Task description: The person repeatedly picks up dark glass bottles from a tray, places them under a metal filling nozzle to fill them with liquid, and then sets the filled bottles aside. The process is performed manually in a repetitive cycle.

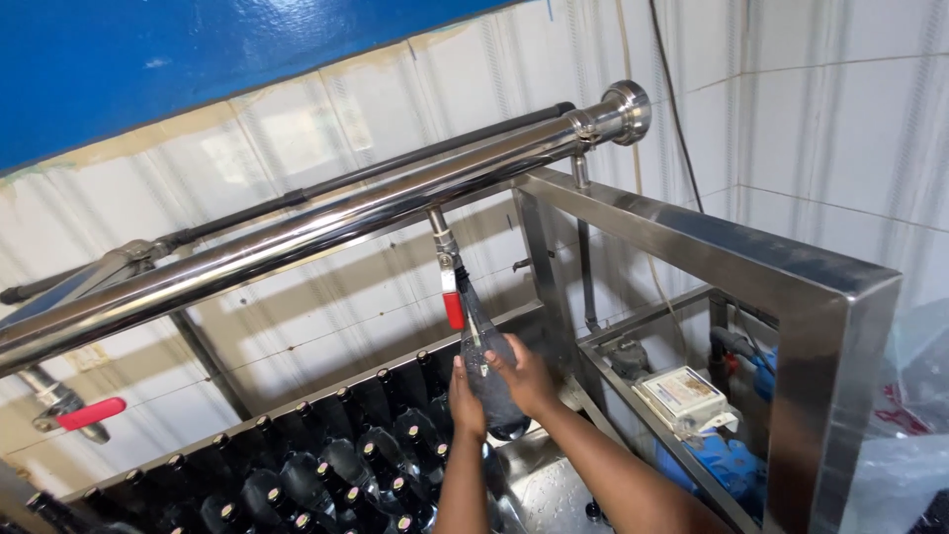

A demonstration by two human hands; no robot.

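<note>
Item: clear bottle (491, 381), neck up under the red-handled tap (452, 297) of the steel pipe (326, 225). I have my left hand (465, 400) and right hand (524, 381) both wrapped round it. Below: rows of dark bottles (326, 465) filling the steel trough (544, 489).

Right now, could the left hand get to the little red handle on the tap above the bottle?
Probably yes. The left hand is on the side of the bottle, just below the red handle, with nothing between them. But both hands hold the bottle, so the right hand would have to carry it alone.
</note>
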